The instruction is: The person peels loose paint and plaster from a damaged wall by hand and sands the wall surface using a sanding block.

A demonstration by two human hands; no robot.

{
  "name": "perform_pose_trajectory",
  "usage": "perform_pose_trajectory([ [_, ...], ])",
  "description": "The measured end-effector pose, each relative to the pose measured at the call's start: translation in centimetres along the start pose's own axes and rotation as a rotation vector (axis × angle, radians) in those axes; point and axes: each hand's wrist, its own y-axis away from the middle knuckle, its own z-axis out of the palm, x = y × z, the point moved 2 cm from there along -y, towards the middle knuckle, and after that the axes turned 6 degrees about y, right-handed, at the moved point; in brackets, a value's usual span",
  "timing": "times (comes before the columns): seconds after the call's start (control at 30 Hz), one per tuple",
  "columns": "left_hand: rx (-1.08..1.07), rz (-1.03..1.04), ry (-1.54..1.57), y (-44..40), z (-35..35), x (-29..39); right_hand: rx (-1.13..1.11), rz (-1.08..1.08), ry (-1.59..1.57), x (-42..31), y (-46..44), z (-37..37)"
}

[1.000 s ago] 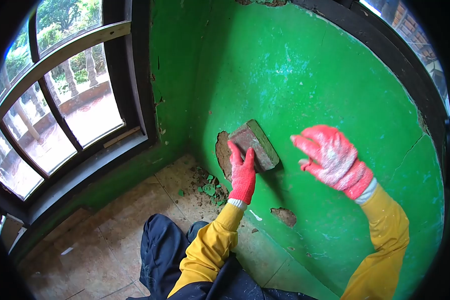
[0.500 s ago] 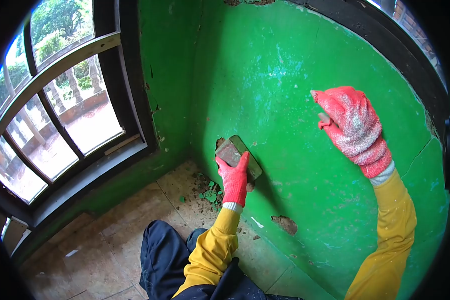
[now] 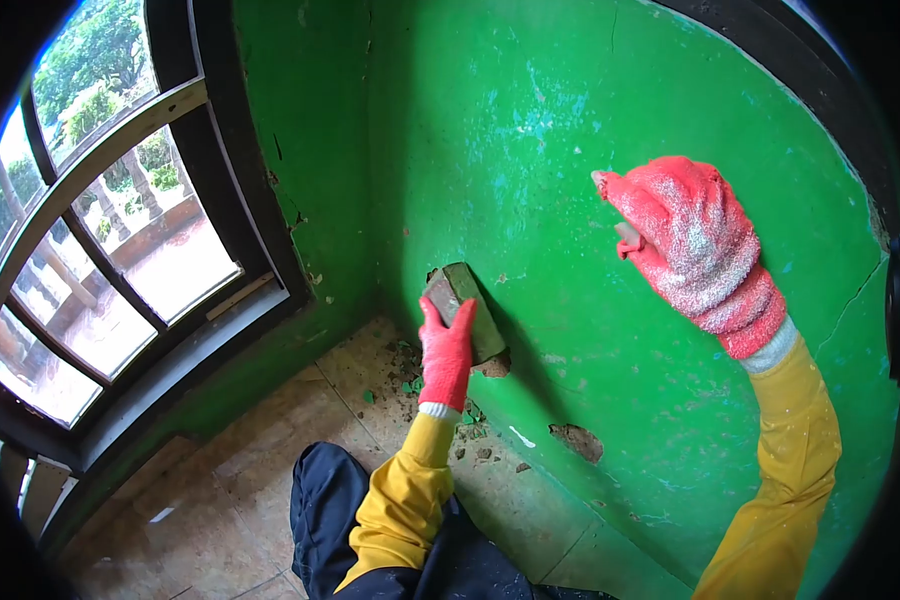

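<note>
A worn rectangular block (image 3: 478,316), greenish on one face and greyish-brown on the other, is held close to the green wall (image 3: 570,250). My left hand (image 3: 446,350), in a red glove, grips its lower left side with thumb and finger spread over it. Around its edges a chipped brown patch shows in the wall. Higher and to the right, my right hand (image 3: 685,245) is curled in a red glove dusted white. Its fingers are bent together, and anything inside is hidden.
Broken plaster and green paint chips (image 3: 403,372) lie on the tiled floor (image 3: 260,450) by the wall's foot. Another chipped hole (image 3: 577,442) is lower in the wall. A dark-framed window (image 3: 120,230) stands at the left. My knee is below.
The block and my left hand have shifted left and, from a second ago, slightly down in view. My right hand has risen and its fingers look more curled. The view has turned a little.
</note>
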Motion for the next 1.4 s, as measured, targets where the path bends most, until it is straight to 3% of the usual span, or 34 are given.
perform_pose_trajectory([
  [0.07, 0.214, 0.072, 0.422, -0.3, -1.4, 0.2, 0.006, 0.009, -0.005, 0.3, 0.0, 0.1],
  [0.17, 0.275, 0.048, 0.37, -1.7, -2.5, 0.1, 0.025, 0.013, -0.002, 0.1, 0.1, 0.3],
  [0.23, -0.104, 0.01, 0.07, -2.2, -2.5, 0.0, 0.044, -0.003, 0.019, -0.1, -0.1, 0.4],
  [0.27, -0.049, 0.01, -0.008, -2.8, -3.2, 0.2, 0.047, 0.004, 0.011, -0.1, 0.0, 0.5],
  [0.33, 0.197, -0.057, 0.26, -2.0, -3.5, 2.0, 0.052, -0.003, 0.012, 0.2, -0.2, 0.3],
  [0.37, 0.16, -0.064, 0.193, -2.4, -3.5, 1.8, 0.021, 0.013, -0.003, 0.0, -0.2, 0.1],
  [0.4, -0.044, 0.002, -0.064, -3.0, -3.2, 1.8, -0.008, 0.03, -0.014, 0.0, -0.1, 0.1],
  [0.47, -0.182, -0.077, 0.245, -3.0, -3.9, 1.0, -0.009, 0.022, -0.012, 0.1, -0.1, 0.1],
  [0.53, 0.184, 0.055, -0.186, -1.7, -4.1, 2.0, -0.001, 0.026, -0.004, 0.2, -0.1, 0.1],
  [0.57, 0.271, 0.053, -0.006, -1.0, -3.6, 2.3, -0.005, 0.026, -0.011, 0.1, -0.1, 0.1],
  [0.6, 0.119, 0.037, -0.181, -1.8, -3.3, 1.6, -0.007, 0.027, -0.016, 0.1, -0.1, 0.2],
  [0.67, -0.211, -0.039, 0.15, -3.6, -4.1, -0.9, 0.038, 0.007, 0.028, 0.1, -0.2, 0.2],
  [0.73, 0.13, 0.068, -0.319, -1.9, -4.6, 1.8, 0.09, -0.004, 0.065, -0.2, -0.1, 0.2],
  [0.8, 0.365, 0.046, -0.004, -1.4, -4.2, 1.6, -0.01, 0.036, -0.015, 0.1, 0.0, 0.2],
  [0.87, 0.012, -0.047, -0.162, -1.8, -3.6, 1.4, 0.001, 0.033, -0.013, 0.1, 0.0, 0.2],
  [0.93, -0.048, -0.006, -0.05, -2.8, -4.6, 1.0, 0.001, 0.032, -0.028, -0.1, 0.2, 0.3],
  [0.97, 0.152, 0.072, -0.297, -2.4, -4.6, 0.8, -0.001, 0.035, -0.031, 0.0, 0.1, 0.3],
  [1.0, 0.314, 0.101, -0.112, -2.1, -4.2, 0.7, -0.006, 0.034, -0.034, 0.2, 0.0, 0.3],
  [1.07, 0.14, 0.064, -0.23, -2.3, -3.5, 0.7, 0.018, 0.024, -0.013, 0.2, -0.1, 0.4],
  [1.13, -0.116, -0.086, 0.144, -2.4, -4.2, 0.8, 0.038, 0.01, 0.003, 0.1, -0.1, 0.5],
  [1.2, 0.173, 0.09, -0.358, -2.1, -4.7, 1.5, 0.071, 0.006, 0.065, -0.1, 0.0, 0.3],
  [1.27, 0.324, 0.013, 0.005, -1.1, -4.2, 2.2, 0.063, 0.006, 0.044, 0.1, -0.1, 0.5],
  [1.3, 0.109, 0.056, -0.323, -2.0, -4.1, 2.1, 0.053, 0.01, 0.021, 0.1, 0.0, 0.6],
  [1.33, -0.023, -0.042, -0.173, -2.0, -3.8, 1.4, 0.048, 0.012, 0.022, 0.2, 0.1, 0.6],
  [1.4, -0.015, -0.043, -0.213, -2.4, -4.7, 1.0, 0.058, 0.011, 0.041, 0.1, 0.0, 0.7],
])
